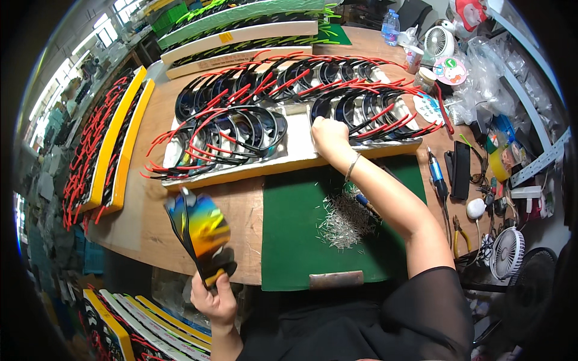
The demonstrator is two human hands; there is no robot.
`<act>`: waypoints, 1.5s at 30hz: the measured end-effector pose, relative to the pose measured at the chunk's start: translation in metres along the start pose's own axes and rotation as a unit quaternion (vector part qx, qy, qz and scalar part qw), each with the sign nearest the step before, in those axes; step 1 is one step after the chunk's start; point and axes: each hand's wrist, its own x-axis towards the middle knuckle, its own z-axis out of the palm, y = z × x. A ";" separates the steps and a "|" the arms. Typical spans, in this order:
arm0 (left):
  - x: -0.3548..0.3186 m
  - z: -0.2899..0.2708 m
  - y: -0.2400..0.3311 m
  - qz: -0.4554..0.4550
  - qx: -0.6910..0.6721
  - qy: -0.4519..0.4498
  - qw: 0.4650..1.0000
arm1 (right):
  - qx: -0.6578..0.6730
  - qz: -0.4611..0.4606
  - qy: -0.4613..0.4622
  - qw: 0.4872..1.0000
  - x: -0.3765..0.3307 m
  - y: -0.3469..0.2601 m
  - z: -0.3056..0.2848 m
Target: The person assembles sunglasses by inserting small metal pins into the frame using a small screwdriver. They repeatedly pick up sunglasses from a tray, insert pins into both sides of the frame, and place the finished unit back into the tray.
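My left hand (215, 298) is closed on a pair of sunglasses (208, 231) with a mirrored lens running from blue through yellow to orange. It holds them upright by one end, in front of the bench's near left edge. My right arm stretches across to a long yellow-sided tray (223, 180), where black sunglasses with red temples stand in rows. There my right hand (330, 137) has its fingers curled at the leftmost sunglasses (321, 109) of the right-hand group; the fingertips are partly hidden. A bare white stretch of tray lies between the two groups.
A green mat (289, 240) bears a heap of small metal pins (348, 219). A blue electric screwdriver (436, 168), pliers (461, 236) and a small white fan (507, 253) lie to the right. Stacked trays (241, 45) stand behind; more filled trays (114, 156) stand at left.
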 end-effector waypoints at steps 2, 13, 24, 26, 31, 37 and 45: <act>-0.019 -0.005 -0.008 -0.028 0.063 -0.020 0.997 | -0.009 -0.018 0.001 1.000 0.001 0.003 0.001; -0.004 0.026 -0.024 0.211 0.135 -0.293 0.923 | -0.002 -0.056 -0.056 0.997 -0.004 0.008 -0.006; 0.016 0.048 -0.031 0.236 0.173 -0.302 0.907 | 0.087 -0.160 0.127 0.975 -0.061 0.010 -0.062; 0.013 0.047 -0.034 0.239 0.185 -0.307 0.902 | 0.166 -0.217 0.055 0.960 -0.098 0.018 -0.078; 0.030 0.038 -0.049 0.266 0.192 -0.315 0.891 | 0.317 -0.193 -0.111 0.922 -0.161 0.053 -0.094; 0.048 0.007 -0.076 0.227 0.144 -0.249 0.930 | 0.331 -0.180 -0.218 0.901 -0.183 0.058 -0.080; 0.048 0.003 -0.014 0.231 0.124 -0.246 0.933 | 0.567 -0.060 -0.359 0.739 -0.193 0.031 -0.079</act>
